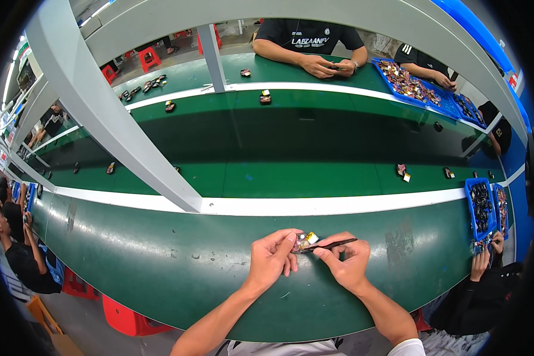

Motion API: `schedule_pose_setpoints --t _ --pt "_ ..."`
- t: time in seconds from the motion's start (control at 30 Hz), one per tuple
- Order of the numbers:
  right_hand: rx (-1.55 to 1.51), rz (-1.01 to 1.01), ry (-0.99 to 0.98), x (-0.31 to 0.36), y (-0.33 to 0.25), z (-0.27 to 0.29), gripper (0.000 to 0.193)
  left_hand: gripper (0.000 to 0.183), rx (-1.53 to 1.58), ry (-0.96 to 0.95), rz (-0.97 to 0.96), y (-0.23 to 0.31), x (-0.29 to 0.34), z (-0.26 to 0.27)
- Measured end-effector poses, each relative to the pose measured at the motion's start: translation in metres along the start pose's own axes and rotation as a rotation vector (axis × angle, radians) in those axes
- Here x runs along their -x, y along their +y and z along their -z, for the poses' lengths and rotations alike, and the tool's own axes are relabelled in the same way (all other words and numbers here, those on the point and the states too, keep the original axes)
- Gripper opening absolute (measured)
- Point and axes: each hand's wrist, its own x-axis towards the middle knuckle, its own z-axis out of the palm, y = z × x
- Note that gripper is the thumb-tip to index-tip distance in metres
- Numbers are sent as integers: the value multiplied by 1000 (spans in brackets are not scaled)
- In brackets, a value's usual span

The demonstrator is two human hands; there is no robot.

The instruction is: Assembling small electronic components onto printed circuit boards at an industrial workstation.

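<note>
My left hand (268, 259) pinches a small electronic part (303, 242) between thumb and fingers, over the near green worktop. The part looks like a little circuit assembly with a yellow and white tab (312, 237); its finer details are too small to tell. In my right hand (351, 264) is a pair of black tweezers (340, 242), held slantwise between thumb and fingers. Their tips reach the lower right side of the part, close to my left fingertips. Whether the tips grip anything is too small to see.
Beyond the white rail (291, 206) runs a green conveyor belt (291, 178) carrying small parts (401, 170). A grey frame post (118, 118) crosses the left side. Blue trays (470, 204) of parts stand at right. Co-workers sit across, left and right; a red stool (127, 317) is below left.
</note>
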Motion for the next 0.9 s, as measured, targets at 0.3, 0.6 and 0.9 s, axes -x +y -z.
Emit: schedule_pose_setpoints --t 0.3,0.6,0.9 --pt "22 3 -2 0 -2 1 9 30 7 -17 3 -2 2 1" --pt "69 74 -71 -5 -3 5 11 29 -24 -43 4 -5 2 1" --pt "95 226 -42 -4 -4 2 12 26 -26 -39 -79 -4 4 -1"
